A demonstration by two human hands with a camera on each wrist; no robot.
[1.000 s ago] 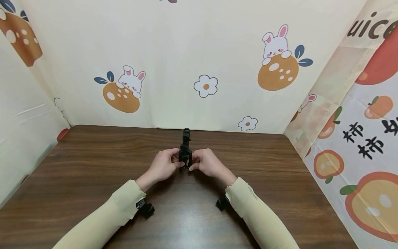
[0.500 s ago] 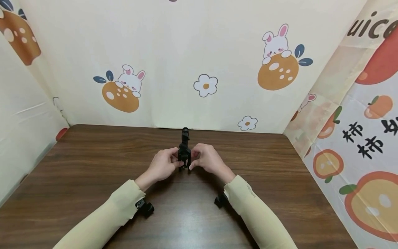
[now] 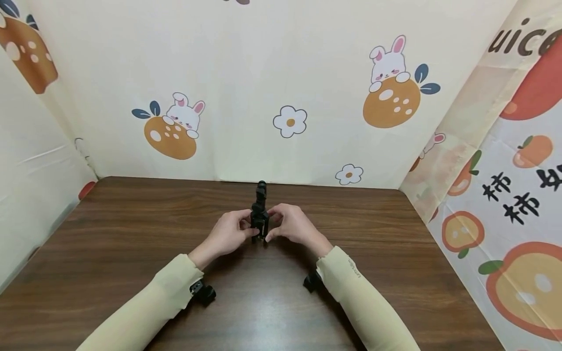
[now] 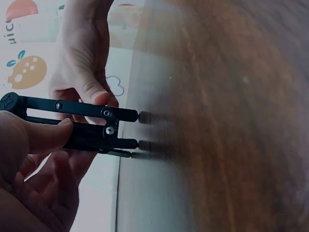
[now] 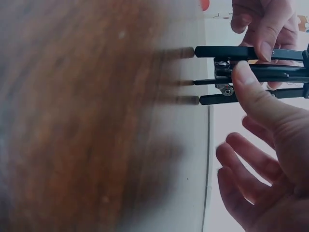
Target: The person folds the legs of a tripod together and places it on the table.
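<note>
A small black tripod point(image 3: 260, 219) stands upright near the far edge of the table, its legs close together and its feet meeting their reflections on the tabletop. From the left, my left hand point(image 3: 230, 231) grips a leg; the left wrist view has its thumb along the black leg section point(image 4: 87, 106). On the other side my right hand point(image 3: 296, 225) pinches the tripod low down. Its thumb lies across the leg parts in the right wrist view, while the other fingers of the right hand point(image 5: 285, 140) spread loosely below. Fingertips behind the legs are partly hidden.
The brown wooden table point(image 3: 246, 302) ends at a pale printed backdrop point(image 3: 246, 146) just behind the tripod. Fabric sheets hang at both sides. Small black cameras sit at the left wrist point(image 3: 203, 293) and right wrist point(image 3: 312, 282).
My right hand has shifted slightly up and away along the tripod, and its fingers have changed position a little. The tripod has moved barely to the left; my left hand keeps its hold.
</note>
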